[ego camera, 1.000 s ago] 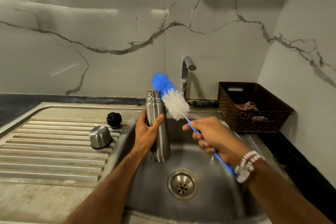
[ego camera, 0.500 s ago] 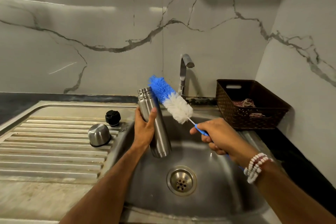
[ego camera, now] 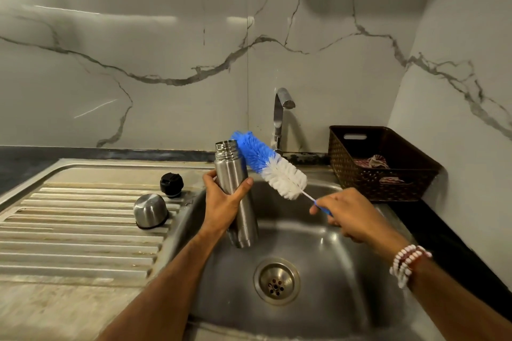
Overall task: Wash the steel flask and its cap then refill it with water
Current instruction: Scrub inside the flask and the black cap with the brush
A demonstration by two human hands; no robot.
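- Two hands are at work. Your left hand (ego camera: pixel 221 202) grips the steel flask (ego camera: pixel 235 194) round its middle and holds it nearly upright over the sink (ego camera: pixel 346 271).
- Your right hand (ego camera: pixel 352 216) is closed round the blue handle of the bottle brush (ego camera: pixel 268 163). The head slants up and leftward from that hand, and its blue tip is just beside the flask's open mouth, not in it. I cannot tell whether bristles touch the neck.
- You seem to be at the inside scrub, about to insert the brush.
- Next, you would likely need to lift the tip above the rim, line the head up with the flask and push down, keeping your left grip firm.
- The steel cap (ego camera: pixel 150 210) and black stopper (ego camera: pixel 171 184) sit on the drainboard (ego camera: pixel 69 230), left of your left hand and apart from it.
- The tap (ego camera: pixel 279 116) stands beyond the brush, and no water shows.
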